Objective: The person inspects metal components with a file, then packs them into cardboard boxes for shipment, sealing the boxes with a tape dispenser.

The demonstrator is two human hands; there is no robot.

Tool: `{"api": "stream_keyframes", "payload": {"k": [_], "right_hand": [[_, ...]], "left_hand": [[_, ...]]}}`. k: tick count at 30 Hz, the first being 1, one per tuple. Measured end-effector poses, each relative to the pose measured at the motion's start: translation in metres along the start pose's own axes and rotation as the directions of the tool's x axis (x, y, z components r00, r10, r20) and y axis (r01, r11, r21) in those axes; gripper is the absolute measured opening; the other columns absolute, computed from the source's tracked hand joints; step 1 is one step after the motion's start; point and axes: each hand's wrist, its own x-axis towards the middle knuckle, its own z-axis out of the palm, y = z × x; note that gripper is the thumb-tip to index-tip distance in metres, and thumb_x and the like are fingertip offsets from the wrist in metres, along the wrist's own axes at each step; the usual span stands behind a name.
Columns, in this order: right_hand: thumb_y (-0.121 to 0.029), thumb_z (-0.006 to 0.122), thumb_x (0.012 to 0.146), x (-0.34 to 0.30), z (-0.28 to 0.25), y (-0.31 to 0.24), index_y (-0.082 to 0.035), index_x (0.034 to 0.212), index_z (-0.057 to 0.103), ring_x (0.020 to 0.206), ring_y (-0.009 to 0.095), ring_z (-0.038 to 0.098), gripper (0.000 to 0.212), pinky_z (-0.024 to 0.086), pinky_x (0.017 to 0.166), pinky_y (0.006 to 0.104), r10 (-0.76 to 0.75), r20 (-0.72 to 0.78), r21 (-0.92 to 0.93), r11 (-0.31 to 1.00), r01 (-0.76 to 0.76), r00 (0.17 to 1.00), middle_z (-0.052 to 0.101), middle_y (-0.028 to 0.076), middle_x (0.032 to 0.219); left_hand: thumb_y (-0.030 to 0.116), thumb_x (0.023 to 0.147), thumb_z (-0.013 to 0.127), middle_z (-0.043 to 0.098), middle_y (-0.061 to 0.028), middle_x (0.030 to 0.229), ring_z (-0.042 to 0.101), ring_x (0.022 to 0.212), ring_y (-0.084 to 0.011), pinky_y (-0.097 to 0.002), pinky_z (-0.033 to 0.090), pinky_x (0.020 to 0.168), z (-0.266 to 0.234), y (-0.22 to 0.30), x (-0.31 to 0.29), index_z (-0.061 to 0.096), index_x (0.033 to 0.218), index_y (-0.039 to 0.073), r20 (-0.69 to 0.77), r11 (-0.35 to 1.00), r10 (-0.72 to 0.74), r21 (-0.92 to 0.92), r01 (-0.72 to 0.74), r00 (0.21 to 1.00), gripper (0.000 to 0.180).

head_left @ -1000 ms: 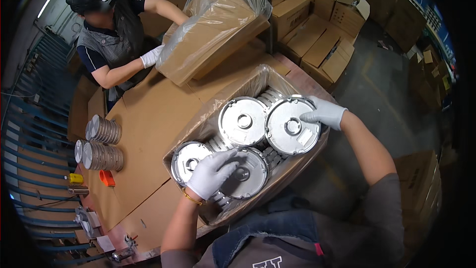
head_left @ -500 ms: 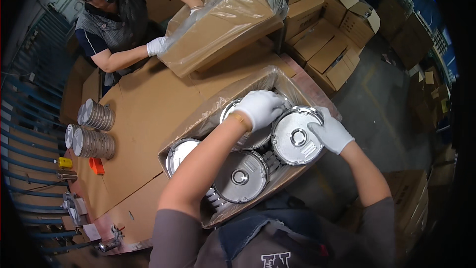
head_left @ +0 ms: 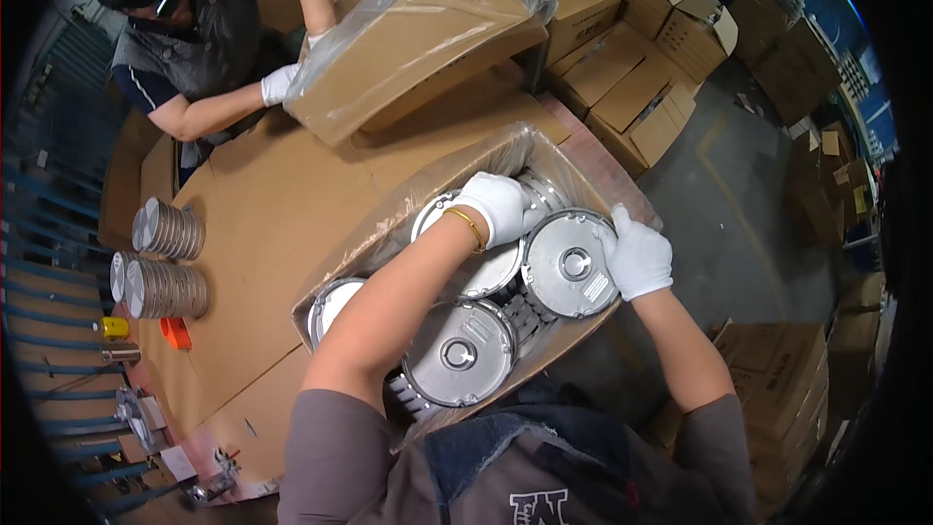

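Observation:
Round silver metal covers with raised centre hubs lie in an open cardboard box (head_left: 457, 416) lined with clear plastic. My left hand (head_left: 494, 206), in a white glove, reaches across a back cover (head_left: 491, 272); its fingers are curled at the upper left edge of the right-hand cover (head_left: 554, 282), the fingertips partly hidden. On the opposite rim of that cover is my white-gloved right hand (head_left: 637, 255), its fingers bent against the edge. A front cover (head_left: 460, 355) lies nearer me. Another cover (head_left: 335, 306) at the left is partly hidden by my left forearm.
Across the cardboard-covered table (head_left: 262, 243), a co-worker's gloved hands hold a tilted plastic-lined carton (head_left: 418, 58). Stacks of metal discs (head_left: 165, 285), an orange object (head_left: 176, 332) and a yellow object (head_left: 115, 329) are at the left. Open cartons (head_left: 622, 78) stand behind to the right.
My right hand has shifted from over the cover's face to its rim, the thumb now off the face. My left hand stays near the cover's edge. The co-worker's carton has moved slightly left.

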Motion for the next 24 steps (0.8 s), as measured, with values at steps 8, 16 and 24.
{"api": "stream_keyframes", "payload": {"k": [8, 16, 24], "right_hand": [[-0.048, 0.071, 0.065, -0.016, -0.043, -0.041, -0.01, 0.112, 0.057, 0.101, 0.037, 0.052, 0.062, 0.042, 0.088, 0.0453, -0.574, -0.164, 0.317, 0.74, 0.594, 0.802, 0.056, 0.019, 0.105], [-0.045, 0.071, 0.065, -0.016, -0.015, -0.041, -0.022, 0.123, 0.052, 0.12, 0.032, 0.041, 0.065, 0.029, 0.098, 0.055, -0.75, 0.025, 0.143, 0.657, 0.74, 0.661, 0.045, 0.01, 0.129], [-0.029, 0.074, 0.059, -0.032, -0.003, -0.045, -0.018, 0.116, 0.055, 0.105, 0.024, 0.054, 0.061, 0.034, 0.09, 0.0509, -0.771, -0.149, 0.144, 0.603, 0.785, 0.619, 0.053, 0.007, 0.12]], "left_hand": [[0.032, 0.08, 0.06, 0.061, -0.0126, 0.099, 0.058, 0.091, -0.0315, -0.0411, 0.045, 0.083, 0.017, 0.018, -0.14, 0.059, 0.105, 0.005, -0.44, 0.895, 0.304, -0.172, -0.411, 0.845, 0.037], [0.044, 0.079, 0.057, 0.052, -0.0071, 0.121, 0.05, 0.113, -0.0262, -0.0426, 0.037, 0.096, 0.091, 0.039, -0.2, 0.052, 0.122, 0.015, -0.38, 0.97, 0.233, 0.158, -0.185, 0.895, 0.052], [0.028, 0.079, 0.061, 0.054, -0.0125, 0.113, 0.049, 0.109, -0.0341, -0.0462, 0.04, 0.093, 0.102, 0.053, -0.18, 0.058, 0.111, 0.007, -0.549, 0.964, 0.232, 0.02, -0.265, 0.803, 0.038]]}}
